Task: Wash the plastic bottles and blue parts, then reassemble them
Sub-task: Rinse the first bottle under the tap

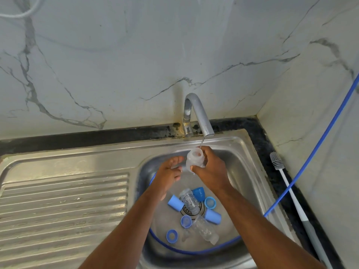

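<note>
My right hand (211, 169) grips a clear plastic bottle (194, 158) with its mouth up under a thin stream from the tap (198, 111). My left hand (169, 171) is beside the bottle with fingers spread, fingertips close to it, holding nothing. In the sink basin (244, 171) below lie two more clear bottles (189, 202) (205, 229), blue caps (175, 202) (212, 216), a darker blue cap (199, 193) and blue rings (210, 202) (186, 221) (172, 235) around the drain.
A blue hose (314, 148) runs from the right wall down into the basin and curves along its bottom. A grey and white bottle brush (287, 183) lies on the dark counter at the right. The ribbed steel draining board (64, 206) spreads to the left.
</note>
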